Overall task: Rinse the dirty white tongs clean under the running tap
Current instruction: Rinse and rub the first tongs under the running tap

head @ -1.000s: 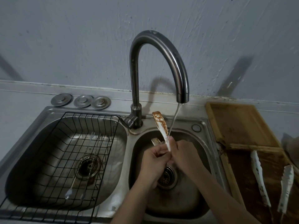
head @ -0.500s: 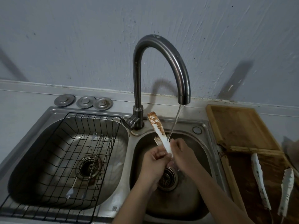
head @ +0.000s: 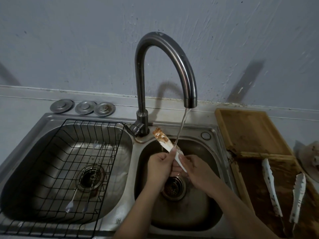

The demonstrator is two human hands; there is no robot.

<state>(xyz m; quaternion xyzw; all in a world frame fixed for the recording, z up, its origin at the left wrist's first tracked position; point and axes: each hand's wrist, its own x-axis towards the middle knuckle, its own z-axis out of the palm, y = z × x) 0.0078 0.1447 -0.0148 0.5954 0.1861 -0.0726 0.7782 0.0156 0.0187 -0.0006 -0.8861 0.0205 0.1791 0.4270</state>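
Observation:
Over the right sink basin (head: pixel 212 152), both hands grip a pair of white tongs (head: pixel 164 139) smeared with brown sauce at the upper tip. The tongs slant up and to the left, the dirty end pointing toward the tap base. My left hand (head: pixel 159 167) grips the shaft from the left; my right hand (head: pixel 196 171) closes on the lower part from the right. A thin stream of water (head: pixel 181 130) falls from the curved steel tap (head: pixel 165 54) and lands on the tongs just above my fingers.
A black wire rack (head: pixel 57 163) with thin metal utensils fills the left basin. Three metal plugs (head: pixel 82 107) lie behind it. A wooden board (head: pixel 248 130) lies to the right, with another stained white pair of tongs (head: pixel 283 190) on the dark wood below it.
The tongs have tilted further to the left and their dirty tip sits lower. Both hands stay closed on them under the stream.

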